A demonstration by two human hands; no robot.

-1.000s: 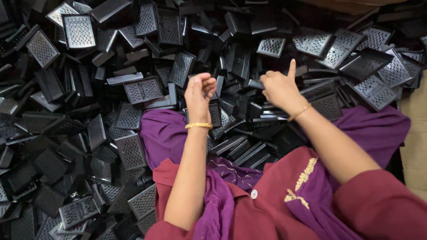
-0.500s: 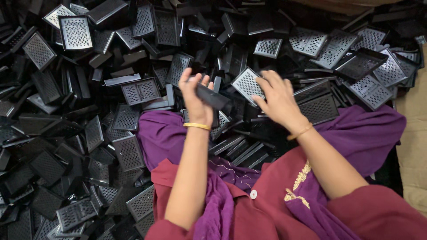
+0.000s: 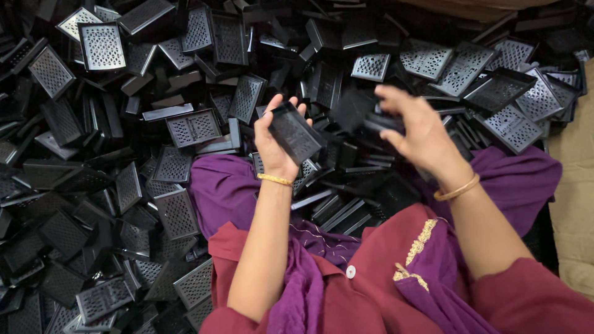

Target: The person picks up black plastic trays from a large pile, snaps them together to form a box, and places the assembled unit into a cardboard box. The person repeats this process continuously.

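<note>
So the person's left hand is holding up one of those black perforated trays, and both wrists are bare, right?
Not quite. The left hand does hold a black perforated tray, but the wrists are not bare: the head view shows a gold bangle on the left wrist and another gold bangle on the right.

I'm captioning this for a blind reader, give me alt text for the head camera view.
Seen from above, a person's left hand holds up a black perforated plastic tray, while the right hand grips another dark, blurred piece. A deep pile of similar black trays surrounds their lap, draped in purple cloth.
</note>
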